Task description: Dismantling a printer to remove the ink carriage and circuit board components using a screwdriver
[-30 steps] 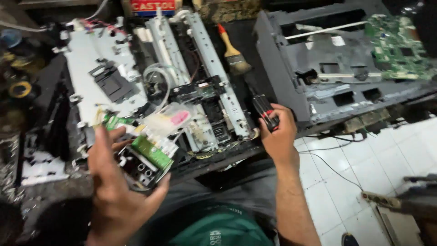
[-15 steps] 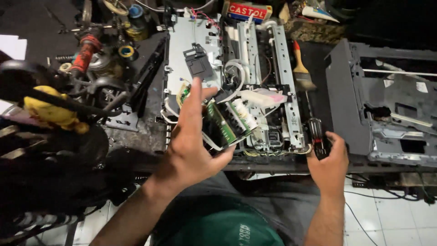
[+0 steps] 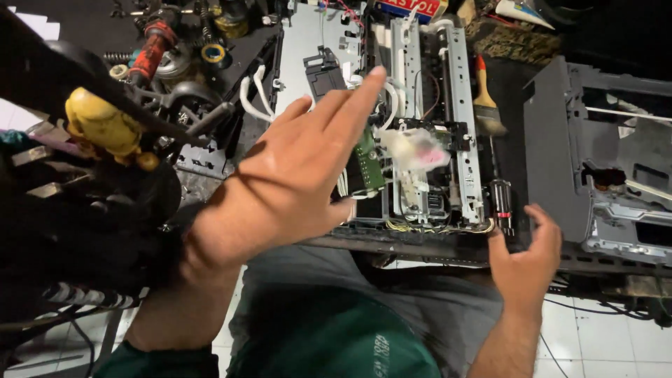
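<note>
A stripped printer chassis (image 3: 458,98) of metal rails and wires lies on the dark workbench in front of me. My left hand (image 3: 294,168) is raised above it with fingers stretched out and nothing in it, covering part of a green circuit board (image 3: 369,162). Beside the board sits a white and pink part (image 3: 418,147). My right hand (image 3: 526,260) is spread at the bench's front edge, just below a black-handled screwdriver (image 3: 501,199) with a red ring. The screwdriver lies against the chassis's right side, and the hand does not grip it.
A grey plastic printer casing (image 3: 605,161) stands to the right. A paintbrush (image 3: 484,105) lies between it and the chassis. To the left are cluttered tools, with a yellow object (image 3: 105,126) and a red-orange tool (image 3: 150,45). White floor tiles (image 3: 602,336) show below.
My left hand has lifted off the green board and come up toward the camera. My right hand, earlier closed on the screwdriver, has let it go and spread out. The view has shifted.
</note>
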